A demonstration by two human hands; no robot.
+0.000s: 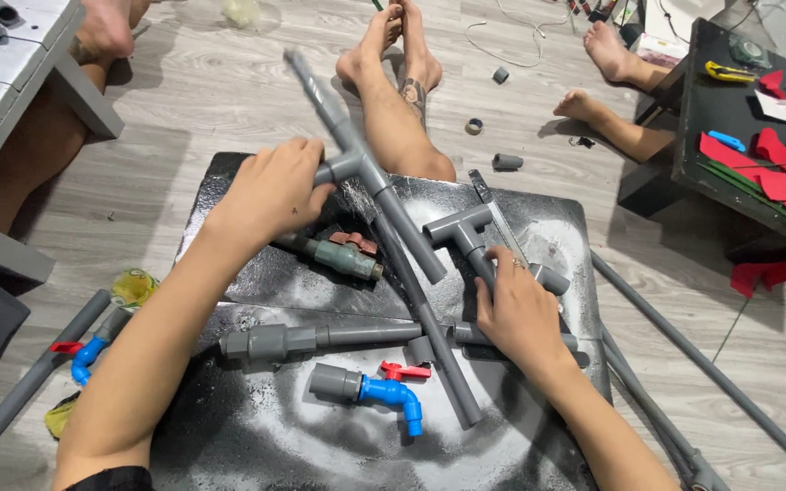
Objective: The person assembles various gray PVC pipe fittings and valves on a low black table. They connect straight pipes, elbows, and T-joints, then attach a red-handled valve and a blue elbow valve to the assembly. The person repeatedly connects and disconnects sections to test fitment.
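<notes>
**Two hands at a grey pipe assembly on a black board**

Item 1. Left hand [270, 195]: its grip is closed round the tee joint of a long grey pipe assembly [370, 177], which is held tilted, one end raised and blurred, the other end resting on the black board [539, 227].

Item 2. Right hand [516, 314]: laid palm down on a second tee-and-pipe piece [466, 232], fingers curled over the pipe and pressing it to the board. A ring is worn on one finger. The grip is judged clamped on the pipe, though the underside of the fingers is hidden.

Item 3. Board contents, other: a long straight pipe [429, 327] crossing the middle; a grey coupling with pipe [302, 341] lying flat near the front; a blue tap with red handle [384, 389] just in front of it; a green valve with reddish handle [338, 255] below the left hand.

Item 4. Surroundings: further pipes [684, 364] on the wood floor at the right, another blue tap [88, 355] at the left, small grey fittings [505, 162] beyond the board, bare feet of other persons at the far edge, a dark tabletop with red paper pieces [780, 173] at the right.

Step in hand, as judged: a fitting stage, with the two tee pieces being handled separately and not joined to each other. A next move would call for an open pipe end to be lined up squarely with a socket while the other piece is held still.
</notes>
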